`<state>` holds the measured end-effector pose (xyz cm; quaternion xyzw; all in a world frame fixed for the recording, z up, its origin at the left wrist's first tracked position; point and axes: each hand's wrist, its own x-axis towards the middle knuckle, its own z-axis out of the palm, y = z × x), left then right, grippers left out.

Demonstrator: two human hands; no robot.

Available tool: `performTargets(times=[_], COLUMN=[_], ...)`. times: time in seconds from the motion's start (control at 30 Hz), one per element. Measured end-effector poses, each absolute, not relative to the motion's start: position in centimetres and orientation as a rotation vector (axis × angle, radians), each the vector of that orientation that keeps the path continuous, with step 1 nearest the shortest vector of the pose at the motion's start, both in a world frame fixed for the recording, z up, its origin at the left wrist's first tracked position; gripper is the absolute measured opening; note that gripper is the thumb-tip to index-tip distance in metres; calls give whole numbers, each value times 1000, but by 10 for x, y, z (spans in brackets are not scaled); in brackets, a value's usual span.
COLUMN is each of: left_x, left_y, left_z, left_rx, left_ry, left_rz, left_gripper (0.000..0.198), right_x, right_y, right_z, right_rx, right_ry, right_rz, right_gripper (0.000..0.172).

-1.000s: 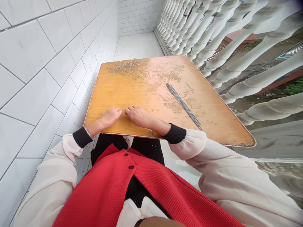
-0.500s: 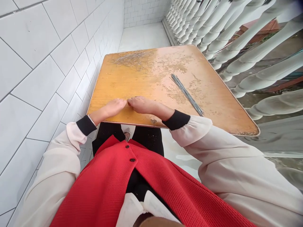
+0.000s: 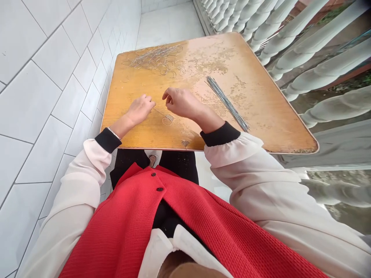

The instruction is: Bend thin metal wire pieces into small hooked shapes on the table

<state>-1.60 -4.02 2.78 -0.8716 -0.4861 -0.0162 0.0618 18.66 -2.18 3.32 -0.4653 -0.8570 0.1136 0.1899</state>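
My left hand (image 3: 141,109) is closed in a pinch on a thin wire (image 3: 167,120), whose looped end hangs over the wooden table (image 3: 130,133). Just right of it, my right hand (image 3: 183,103) is raised over the tabletop with its fingers curled and a gap between thumb and forefinger; nothing shows in it. A bundle of straight grey wires (image 3: 227,103) lies slantwise to the right of my right hand. At the table's far left part is a loose tangle of bent, looped wires (image 3: 159,58).
A white tiled wall (image 3: 43,88) runs close along the left side. White balusters (image 3: 321,67) line the right side, beyond the table's edge. My legs are under the near edge, and a pale floor (image 3: 171,27) shows behind the table.
Both hands have moved forward and a little apart. The looped wire is now visible between them, and the right hand's fingers have opened from their earlier pinch. The view has tilted slightly.
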Motion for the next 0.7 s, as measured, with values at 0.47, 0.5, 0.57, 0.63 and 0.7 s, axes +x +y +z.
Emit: performTargets(times=[0.47, 0.5, 0.57, 0.63, 0.7], left_x=[4, 1, -3, -7, -10], left_y=[3, 4, 3, 1, -1], left_z=[3, 4, 6, 7, 7], left_rx=[-2739, -2725, -2706, -2695, -2677], left_ry=[-1113, -1133, -1225, -1325, -1405], left_rz=[215, 212, 174, 98, -6], left_gripper=[34, 34, 35, 35, 35], right_x=[187, 187, 187, 188, 189], right_y=[-11, -12, -14, -14, -14], right_z=[-3, -3, -3, -4, -4], right_rx=[-1431, -1440, -1469, -1494, -1495], right_ry=[-2296, -2302, -2309, -2317, -2343], right_rz=[587, 578, 536, 471, 417], right_gripper=[35, 35, 37, 40, 39])
